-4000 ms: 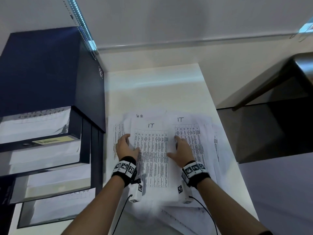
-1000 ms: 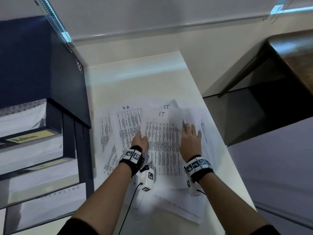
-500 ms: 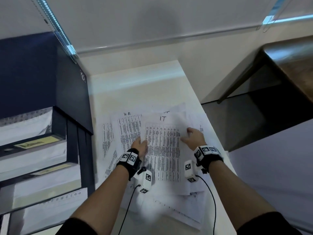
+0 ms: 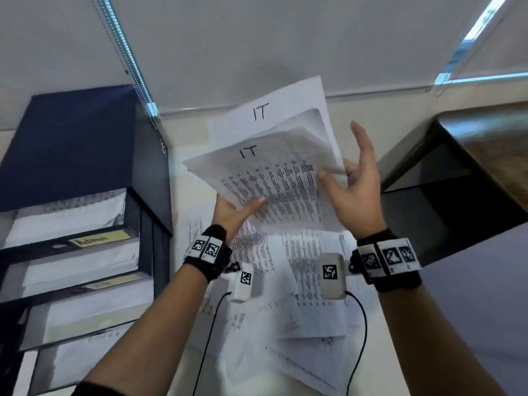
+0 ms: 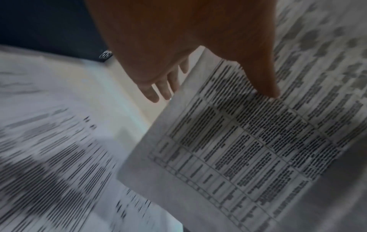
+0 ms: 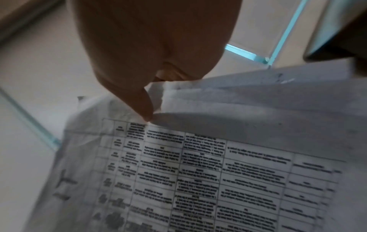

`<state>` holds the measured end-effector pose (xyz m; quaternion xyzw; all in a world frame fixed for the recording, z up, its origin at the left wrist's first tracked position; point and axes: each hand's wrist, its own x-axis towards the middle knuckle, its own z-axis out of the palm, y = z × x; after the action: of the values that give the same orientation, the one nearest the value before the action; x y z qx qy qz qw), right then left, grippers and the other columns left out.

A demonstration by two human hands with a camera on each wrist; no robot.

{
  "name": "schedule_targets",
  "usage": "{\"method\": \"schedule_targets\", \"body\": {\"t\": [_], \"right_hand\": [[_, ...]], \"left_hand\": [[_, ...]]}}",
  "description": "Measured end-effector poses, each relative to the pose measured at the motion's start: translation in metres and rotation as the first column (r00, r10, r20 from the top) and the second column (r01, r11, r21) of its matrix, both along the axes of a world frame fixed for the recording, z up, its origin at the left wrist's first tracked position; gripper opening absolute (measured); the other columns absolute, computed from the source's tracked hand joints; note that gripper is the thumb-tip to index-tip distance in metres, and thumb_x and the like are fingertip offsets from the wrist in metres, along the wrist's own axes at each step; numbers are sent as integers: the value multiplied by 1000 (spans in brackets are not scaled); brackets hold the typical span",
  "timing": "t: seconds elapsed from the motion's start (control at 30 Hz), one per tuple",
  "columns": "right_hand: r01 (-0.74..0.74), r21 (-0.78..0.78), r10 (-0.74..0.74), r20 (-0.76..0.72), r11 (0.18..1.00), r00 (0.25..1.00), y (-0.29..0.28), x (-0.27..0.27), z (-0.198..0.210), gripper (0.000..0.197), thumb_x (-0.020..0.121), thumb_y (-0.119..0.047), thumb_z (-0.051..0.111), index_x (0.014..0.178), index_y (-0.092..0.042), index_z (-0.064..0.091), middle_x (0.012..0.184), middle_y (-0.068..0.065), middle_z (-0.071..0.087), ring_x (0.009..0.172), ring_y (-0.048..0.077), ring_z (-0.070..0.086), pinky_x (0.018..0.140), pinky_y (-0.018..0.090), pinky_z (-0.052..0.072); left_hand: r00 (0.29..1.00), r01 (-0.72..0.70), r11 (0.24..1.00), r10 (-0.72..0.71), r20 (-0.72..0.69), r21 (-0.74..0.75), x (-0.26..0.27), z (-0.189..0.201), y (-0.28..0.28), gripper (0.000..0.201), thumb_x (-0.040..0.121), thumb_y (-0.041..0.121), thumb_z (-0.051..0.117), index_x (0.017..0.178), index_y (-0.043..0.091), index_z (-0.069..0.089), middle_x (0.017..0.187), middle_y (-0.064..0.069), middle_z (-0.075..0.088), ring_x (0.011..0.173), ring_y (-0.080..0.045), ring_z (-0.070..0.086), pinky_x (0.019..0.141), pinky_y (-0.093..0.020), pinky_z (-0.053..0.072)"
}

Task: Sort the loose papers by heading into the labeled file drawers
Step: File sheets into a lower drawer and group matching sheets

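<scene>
Lifted off table since 0.5 s ago: IT sheets point(image 4: 274, 178) | left hand point(image 4: 234, 212) pinches lower edge | right hand point(image 4: 351, 184) pinches right edge

Office setting. Dark file cabinet point(image 4: 85, 155) standing at left of white desk point(image 4: 183, 324), open drawers point(image 4: 71, 221) stacked, holding papers, yellow label point(image 4: 94, 240) reading "Admin". Printed table sheets point(image 4: 303, 270) lying loose right of cabinet. Window blind point(image 4: 257, 38) hanging behind cabinet. Dark wooden table point(image 4: 485, 155) sitting far right of cabinet.
</scene>
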<state>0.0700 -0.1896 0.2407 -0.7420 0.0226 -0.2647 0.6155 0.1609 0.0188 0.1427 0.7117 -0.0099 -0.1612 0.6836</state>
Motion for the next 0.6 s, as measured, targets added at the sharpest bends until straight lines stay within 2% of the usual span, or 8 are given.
{"method": "schedule_targets", "body": {"t": [0.07, 0.13, 0.23, 0.3, 0.37, 0.43, 0.5, 0.6], "right_hand": [[-44, 138, 45, -1, 989, 999, 4, -2, 8, 79, 89, 5, 64, 151, -25, 25, 118, 20, 68, 105, 30, 69, 89, 44, 56], [-42, 204, 48, -26, 978, 998, 9, -5, 10, 75, 89, 3, 66, 150, -22, 30, 119, 19, 68, 108, 30, 67, 92, 47, 55], [14, 197, 17, -155, 980, 988, 18, -8, -10, 64, 88, -6, 70, 142, -25, 41, 115, 11, 71, 103, 28, 69, 85, 45, 58], [63, 142, -12, -333, 988, 943, 26, -5, -41, 54, 82, -10, 74, 130, -21, 52, 108, 5, 72, 98, 24, 70, 83, 46, 59], [74, 50, -35, -542, 996, 840, 33, -1, -78, 50, 71, -15, 76, 118, -19, 59, 107, 2, 71, 98, 23, 68, 86, 49, 57], [42, -99, -99, -688, 994, 719, 41, 0, -107, 38, 75, -21, 73, 110, -14, 62, 104, 5, 69, 97, 27, 65, 80, 39, 54], [42, -221, -194, -730, 974, 656, 51, -2, -115, 20, 86, -23, 68, 95, -6, 60, 94, 12, 65, 86, 29, 61, 69, 30, 44], [53, -252, -218, -691, 966, 690, 62, -7, -100, 18, 91, -20, 64, 86, -5, 56, 84, 12, 60, 82, 29, 57, 68, 31, 43]], "left_hand": [[999, -4, 1000, 4, 35, 8, 3, 24, 13, 70, 59, 45, 92, 118, 21, 62, 119, -3, 68, 112, -18, 64, 97, -42, 53], [991, 26, 998, -19, 133, -49, 1, 41, 26, 44, 68, 25, 88, 106, 25, 68, 110, -1, 72, 103, -16, 67, 87, -37, 57], [984, 41, 998, -32, 177, -49, -7, 45, 43, 34, 76, 11, 82, 107, 13, 68, 100, 1, 74, 92, -9, 71, 75, -21, 58], [982, 71, 994, -84, 170, 83, -11, 30, 52, 29, 78, 15, 81, 104, 14, 68, 95, 3, 74, 88, -7, 72, 74, -22, 59], [985, 84, 981, -108, 132, 173, -11, 5, 60, 27, 78, 16, 81, 100, 16, 64, 98, -2, 72, 93, -16, 71, 75, -27, 59], [990, 89, 972, -110, 87, 216, -16, -15, 64, 26, 83, 17, 76, 103, 18, 60, 102, -1, 70, 99, -20, 68, 72, -21, 57], [992, 73, 961, -98, 85, 266, -20, -23, 66, 17, 90, 23, 68, 106, 21, 63, 106, 3, 68, 103, -21, 65, 73, -18, 52], [986, 11, 945, -65, 155, 328, -29, -6, 74, 32, 94, 39, 60, 114, 15, 66, 105, 9, 66, 94, -9, 64, 73, -16, 49]]}}
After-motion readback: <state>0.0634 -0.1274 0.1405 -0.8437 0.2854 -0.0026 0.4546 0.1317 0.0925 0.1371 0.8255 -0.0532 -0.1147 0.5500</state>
